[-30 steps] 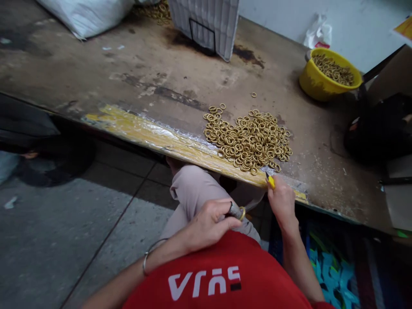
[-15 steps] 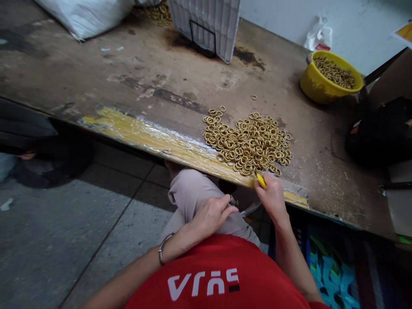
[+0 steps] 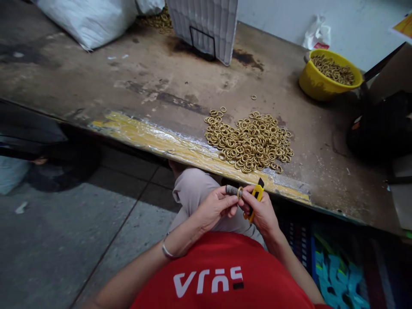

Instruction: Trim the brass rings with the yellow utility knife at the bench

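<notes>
My left hand (image 3: 214,208) is closed in front of my lap, a dark grey wrapping around one fingertip. Between its fingers and those of my right hand, a single gold-coloured ring (image 3: 240,192) is pinched. My right hand (image 3: 262,212) also grips a yellow utility knife (image 3: 256,198) against its palm, the dark blade pointing up and away from me. Just beyond the hands, a loose pile of gold-coloured rings (image 3: 254,139) is spread near the table's front edge.
Yellow tape (image 3: 144,135) covers part of the table edge. A yellow tub (image 3: 317,86) of rings stands at the back right. A grey ribbed panel (image 3: 202,25) and a white sack (image 3: 93,21) are at the back. Blue-green pieces (image 3: 337,274) lie below the table, right.
My right hand has drawn back from the pile's edge with the knife, whose blade now points up. My left hand has risen from my lap to meet it at a ring.
</notes>
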The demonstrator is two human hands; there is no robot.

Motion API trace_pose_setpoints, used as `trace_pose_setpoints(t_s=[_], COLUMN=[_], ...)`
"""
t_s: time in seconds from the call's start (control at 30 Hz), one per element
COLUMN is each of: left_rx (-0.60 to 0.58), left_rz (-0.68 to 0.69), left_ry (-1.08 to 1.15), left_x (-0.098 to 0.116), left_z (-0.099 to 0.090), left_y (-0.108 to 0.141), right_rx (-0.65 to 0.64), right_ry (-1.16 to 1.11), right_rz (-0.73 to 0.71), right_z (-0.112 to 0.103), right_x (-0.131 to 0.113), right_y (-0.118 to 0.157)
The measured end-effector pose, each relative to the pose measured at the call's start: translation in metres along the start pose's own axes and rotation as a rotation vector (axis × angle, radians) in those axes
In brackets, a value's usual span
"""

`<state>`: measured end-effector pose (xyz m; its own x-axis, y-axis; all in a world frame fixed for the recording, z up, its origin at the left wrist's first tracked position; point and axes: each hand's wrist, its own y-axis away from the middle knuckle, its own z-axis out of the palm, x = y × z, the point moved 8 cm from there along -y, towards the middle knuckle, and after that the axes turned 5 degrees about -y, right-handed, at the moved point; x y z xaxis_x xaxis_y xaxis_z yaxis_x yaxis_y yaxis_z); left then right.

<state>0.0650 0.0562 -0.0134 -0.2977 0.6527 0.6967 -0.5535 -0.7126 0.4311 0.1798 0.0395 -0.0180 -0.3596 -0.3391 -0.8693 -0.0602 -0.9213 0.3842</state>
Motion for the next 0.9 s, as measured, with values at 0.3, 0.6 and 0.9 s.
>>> trace_pose_setpoints(t_s=[0.3,0.6,0.9], left_rx=[0.029,0.022,-0.235], left_rz=[-0.007,0.146,0.361], left_ry=[-0.017,-0.448,-0.963], left_x=[0.0,0.014,0.043], left_z=[0.003,0.004,0.029], left_y=[0.007,0.006,0.035], right_rx=[-0.04,0.02,0.512], right_ry=[0.704,1.427,1.612], right_rz=[-0.399,-0.559,-0.363], right_z=[0.007,0.02,-0.078], right_x=[-0.043,-0.046,-0.08], right_y=[0.019,0.027,-0.007])
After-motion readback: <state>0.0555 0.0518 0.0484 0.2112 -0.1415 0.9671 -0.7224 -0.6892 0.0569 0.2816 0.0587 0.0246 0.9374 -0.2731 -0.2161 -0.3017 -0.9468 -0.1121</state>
